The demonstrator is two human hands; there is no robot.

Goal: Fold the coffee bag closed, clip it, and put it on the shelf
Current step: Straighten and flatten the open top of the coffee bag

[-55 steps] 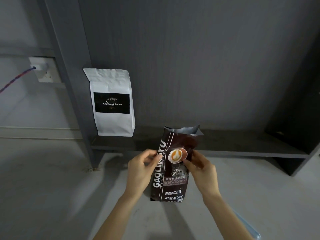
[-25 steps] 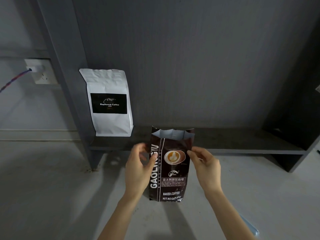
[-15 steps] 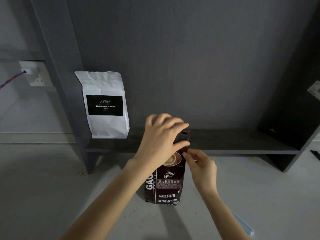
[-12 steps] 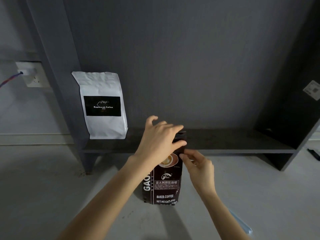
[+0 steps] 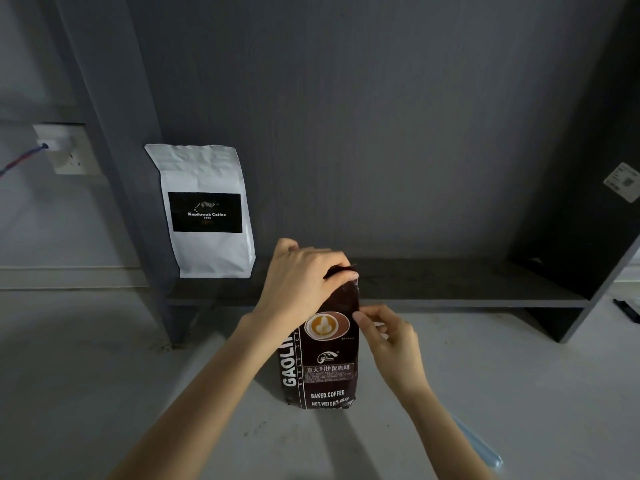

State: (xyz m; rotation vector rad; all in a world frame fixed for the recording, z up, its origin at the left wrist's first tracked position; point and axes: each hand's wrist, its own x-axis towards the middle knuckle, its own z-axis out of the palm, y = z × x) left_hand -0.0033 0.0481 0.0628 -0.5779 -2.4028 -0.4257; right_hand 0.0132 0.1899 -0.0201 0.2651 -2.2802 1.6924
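Left hand point(image 5: 300, 284) presses down the folded top of the dark brown foil coffee bag point(image 5: 323, 355), standing upright under it on the pale floor, while right hand point(image 5: 391, 342) pinches its side edge, probably to keep the fold flat for clipping.

"BAKED.COFFEE" on brown bag point(image 5: 323, 362); "Kopiluwak Coffee" on white bag point(image 5: 206, 209)

bare room: grey floor point(image 5: 86, 375), dark shelf unit point(image 5: 433, 282), wall socket point(image 5: 65, 150).
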